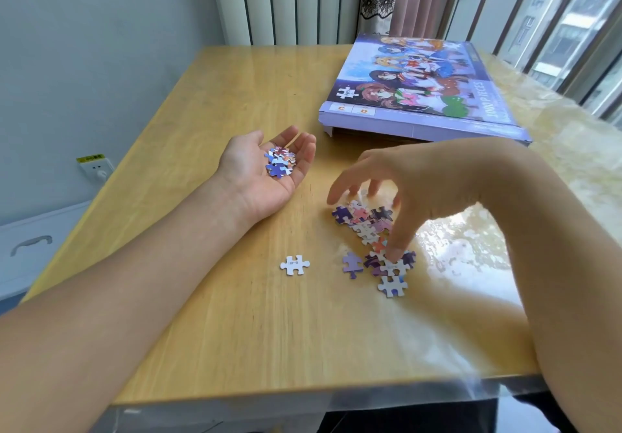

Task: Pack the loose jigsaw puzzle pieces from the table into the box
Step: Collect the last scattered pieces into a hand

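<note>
While the left hand (269, 170) lies palm-up on the wooden table (215, 314), just short of the box's near-left corner, its fingers are relaxed and only lightly cupped around a small stack of gathered pieces (279, 163) resting in the palm; nothing is pinched there, so the stack is merely carried; the right hand (397, 190) hovers in front of the box (424, 96), fingers spread and arched down over the main scatter of loose pieces (370, 230), thumb tip touching a piece at the scatter's near end; whether it has actually lifted anything I cannot tell, though it looks like a raking or gathering reach, not a firm pinch; a single white-backed piece (295, 264) sits apart, further from the box and to the left of the scatter, and another pale piece (392, 286) lies at the scatter's nearest fringe; the box rests at the far right of the table with its printed lid on, seemingly slightly lifted at the near edge; the risks, as I judge them: tilting the open left palm on the way to the box would spill the stack; a sweep by the right hand could flick pieces toward the table's edge farthest from the box; the lone piece is easy to overlook; and the lid seems to need opening with both hands occupied
</note>
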